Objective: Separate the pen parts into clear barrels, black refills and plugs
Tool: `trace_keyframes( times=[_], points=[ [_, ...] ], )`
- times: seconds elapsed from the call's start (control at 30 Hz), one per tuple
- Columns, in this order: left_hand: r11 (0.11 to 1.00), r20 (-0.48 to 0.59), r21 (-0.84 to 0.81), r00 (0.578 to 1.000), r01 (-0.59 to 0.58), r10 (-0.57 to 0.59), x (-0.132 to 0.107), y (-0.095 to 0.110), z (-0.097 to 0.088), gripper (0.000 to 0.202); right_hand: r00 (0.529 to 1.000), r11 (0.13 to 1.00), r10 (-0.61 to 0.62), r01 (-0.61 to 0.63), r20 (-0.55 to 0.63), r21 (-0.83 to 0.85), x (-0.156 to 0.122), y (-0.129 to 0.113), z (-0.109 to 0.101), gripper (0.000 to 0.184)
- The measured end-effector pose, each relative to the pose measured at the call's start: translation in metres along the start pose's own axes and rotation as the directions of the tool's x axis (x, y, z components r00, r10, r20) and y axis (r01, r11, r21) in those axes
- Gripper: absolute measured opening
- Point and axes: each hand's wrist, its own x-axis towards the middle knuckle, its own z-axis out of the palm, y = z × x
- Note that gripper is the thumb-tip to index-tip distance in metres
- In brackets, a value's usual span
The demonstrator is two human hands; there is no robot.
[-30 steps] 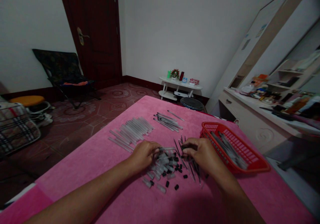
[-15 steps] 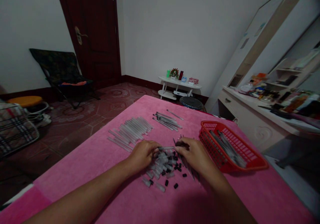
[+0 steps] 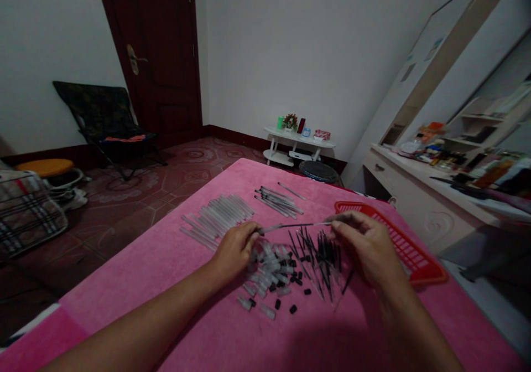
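Observation:
My left hand (image 3: 236, 248) is closed on one end of a clear pen barrel (image 3: 270, 228), held level above the cloth. My right hand (image 3: 365, 239) pinches the pale end of a dark ink refill (image 3: 301, 225), whose other end meets the barrel and seems to run into it. Below my left hand lies a heap of clear pen caps (image 3: 267, 269) mixed with small black plugs (image 3: 293, 309). Loose refills (image 3: 327, 256) are piled beneath my right hand. Empty clear barrels (image 3: 222, 214) lie in a row beyond my left hand, and several dark-filled pens (image 3: 277, 201) lie farther back.
A red plastic basket (image 3: 429, 277) stands on the pink cloth (image 3: 174, 300) at the right, partly behind my right hand. Beyond the table are a dresser (image 3: 423, 195) crowded with bottles, a round black stool (image 3: 318, 171), a low white stand (image 3: 298, 135) and a folding chair (image 3: 99, 114).
My right hand has moved right and slightly up from the refill pile, drawing into view a refill lined up with the barrel. My left hand stays nearly in place.

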Motion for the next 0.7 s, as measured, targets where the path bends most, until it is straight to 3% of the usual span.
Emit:
trace_keyframes(
  times=[0.13,0.27,0.43,0.53,0.6,0.7],
  points=[
    [0.999,-0.098,-0.027,0.994,0.043,-0.046,0.000,0.009,-0.004,0.020,0.987,0.968,-0.022,0.061,-0.162,0.241,-0.003,-0.007,-0.006,0.006],
    [0.978,-0.140,-0.161,0.978,0.131,-0.154,0.001,0.014,-0.003,0.017,0.974,0.961,-0.070,0.123,-0.214,0.248,-0.006,-0.013,0.004,0.002],
    [0.925,0.036,-0.359,0.992,0.123,-0.118,-0.001,0.024,0.000,0.024,0.997,0.995,-0.064,0.068,-0.051,0.072,-0.015,-0.017,0.026,0.007],
    [0.922,0.085,-0.369,0.992,0.120,-0.095,-0.004,0.029,0.000,0.024,0.983,0.982,-0.165,0.156,-0.081,-0.105,-0.018,-0.013,0.032,0.008],
    [0.894,0.069,-0.421,0.988,0.156,-0.140,-0.005,0.030,0.002,0.025,0.948,0.905,-0.311,0.274,-0.068,-0.326,-0.018,-0.009,0.032,0.005],
    [0.715,0.033,-0.660,0.960,0.230,-0.279,-0.003,0.029,0.005,0.028,0.892,0.678,-0.421,0.429,0.164,-0.597,-0.017,-0.003,0.032,0.011]
  ],
)
